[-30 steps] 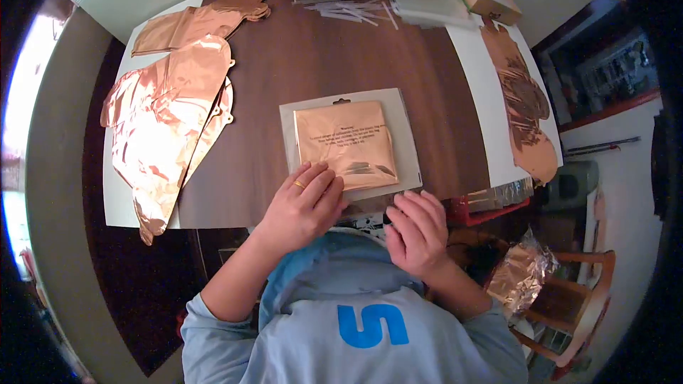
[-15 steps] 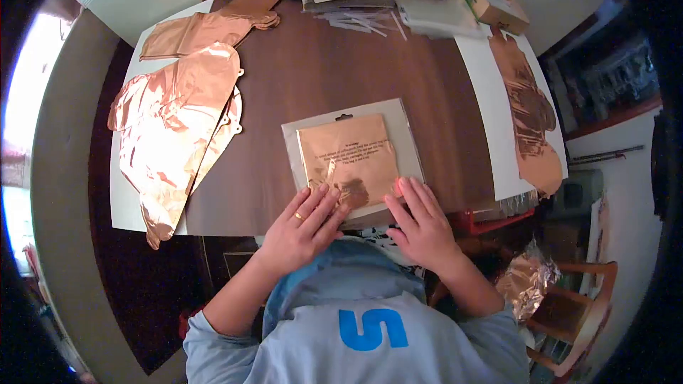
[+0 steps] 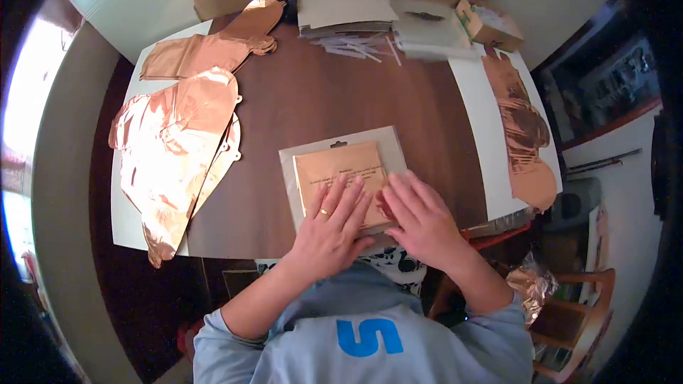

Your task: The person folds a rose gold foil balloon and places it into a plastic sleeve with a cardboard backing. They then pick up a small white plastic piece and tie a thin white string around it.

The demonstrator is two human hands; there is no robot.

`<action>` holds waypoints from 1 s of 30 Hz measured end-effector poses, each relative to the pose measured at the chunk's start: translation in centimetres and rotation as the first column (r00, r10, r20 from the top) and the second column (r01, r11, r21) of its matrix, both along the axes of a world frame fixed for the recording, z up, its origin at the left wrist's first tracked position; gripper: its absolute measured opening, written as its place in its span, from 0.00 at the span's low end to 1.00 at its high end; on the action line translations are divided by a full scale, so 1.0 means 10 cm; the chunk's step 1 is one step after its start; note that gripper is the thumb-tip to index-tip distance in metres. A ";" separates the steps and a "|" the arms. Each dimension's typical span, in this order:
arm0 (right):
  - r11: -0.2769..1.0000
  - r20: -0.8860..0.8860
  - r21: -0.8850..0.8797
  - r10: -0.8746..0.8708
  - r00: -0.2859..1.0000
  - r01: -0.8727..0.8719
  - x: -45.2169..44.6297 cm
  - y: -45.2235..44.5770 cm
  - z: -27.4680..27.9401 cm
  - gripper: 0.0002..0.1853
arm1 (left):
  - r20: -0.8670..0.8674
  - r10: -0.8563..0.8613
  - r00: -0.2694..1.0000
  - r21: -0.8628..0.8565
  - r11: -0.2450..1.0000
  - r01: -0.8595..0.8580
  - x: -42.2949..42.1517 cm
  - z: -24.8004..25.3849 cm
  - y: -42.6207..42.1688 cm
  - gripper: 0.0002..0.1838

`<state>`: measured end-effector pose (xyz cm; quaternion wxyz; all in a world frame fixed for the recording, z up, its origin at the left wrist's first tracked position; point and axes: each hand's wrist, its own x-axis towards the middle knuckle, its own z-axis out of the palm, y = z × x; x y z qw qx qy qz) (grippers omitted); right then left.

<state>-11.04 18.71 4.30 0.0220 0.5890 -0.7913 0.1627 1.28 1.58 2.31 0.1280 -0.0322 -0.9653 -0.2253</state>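
A flat clear plastic package (image 3: 286, 160) with a hang hole at its top lies near the table's front edge. Inside it is a folded copper-coloured foil sheet (image 3: 313, 165) with printed warning text, partly covered by my fingers. My left hand (image 3: 331, 224) rests flat on the lower middle of the package, fingers stretched and a ring on one of them. Over the package's right edge lies my right hand (image 3: 421, 217), its fingers extended and close together. Neither hand grips anything.
Large copper foil balloons (image 3: 178, 135) lie flat on the left of the brown table (image 3: 320, 92). More foil (image 3: 523, 124) is stacked on white sheeting at the right. White cards (image 3: 345, 3), paper strips (image 3: 356, 46) and a small box (image 3: 487, 25) stand at the back. A wooden chair (image 3: 597, 313) is at lower right.
My left hand has slid up and right over the foil, covering more of the text. My right hand has moved farther onto the package's right side. The whole view has tilted slightly upward.
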 end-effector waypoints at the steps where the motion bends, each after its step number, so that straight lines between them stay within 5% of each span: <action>1: 0.998 -0.031 0.054 0.022 0.999 -0.021 -0.03 -0.03 0.01 0.27 | 0.013 -0.005 1.000 -0.020 1.000 0.005 -0.02 -0.06 0.01 0.36; 7: 0.990 -0.166 0.072 0.134 0.977 -0.123 -0.19 0.11 -0.27 0.25 | 0.065 -0.017 0.998 -0.101 0.995 0.024 -0.03 -0.12 -0.04 0.30; 13: 0.986 0.336 -0.146 0.123 0.934 -0.078 -0.72 -0.04 0.11 0.11 | 0.079 -0.028 0.996 -0.086 0.996 0.035 -0.05 -0.08 -0.07 0.26; 15: 0.972 0.324 -0.208 -0.040 0.945 0.112 -1.10 -0.40 0.17 0.08 | 0.079 -0.033 0.996 -0.076 0.996 0.039 -0.05 -0.07 -0.07 0.26; 21: 0.789 0.125 -0.016 -0.607 0.785 0.614 -2.24 -1.35 -0.29 0.14 | 0.055 -0.037 0.998 -0.064 0.997 0.041 -0.06 -0.12 -0.08 0.26; 30: 0.701 0.154 0.108 -0.712 0.685 0.705 -1.99 -1.08 -0.07 0.13 | -0.020 -0.043 0.999 0.022 0.999 0.044 -0.02 -0.06 -0.07 0.27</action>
